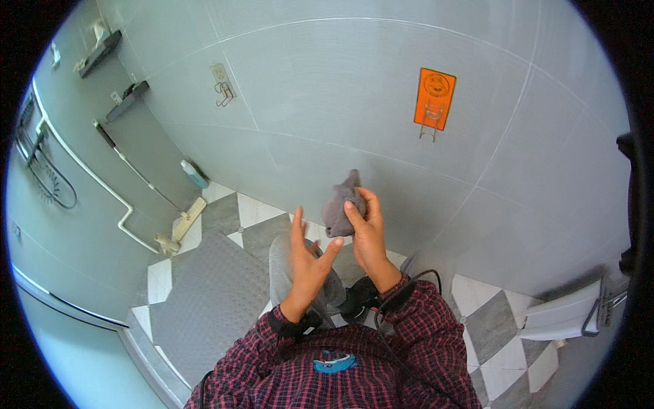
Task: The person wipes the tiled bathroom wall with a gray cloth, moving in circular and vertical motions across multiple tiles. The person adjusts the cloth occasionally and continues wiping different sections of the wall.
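A bunched grey cloth [338,212] is held up in my right hand [369,230], pinched between thumb and fingers. My left hand [309,260] is just to the left and a little lower, fingers spread and slightly blurred, with nothing in it. Its thumb points up close under the cloth, and I cannot tell whether it touches. Beyond both hands rises a grey tiled wall [306,92]. On it, an orange adhesive plate with a wire hook [434,99] sits up to the right, and a clear adhesive hook [224,86] up to the left.
A grey studded mat [209,296] covers part of the patterned floor at left. A flat mop [140,171] leans in the corner beside a bottle [194,174]. Two corner shelves [127,101] and a white pipe [92,163] line the left wall. White folding panel [562,312] stands at right.
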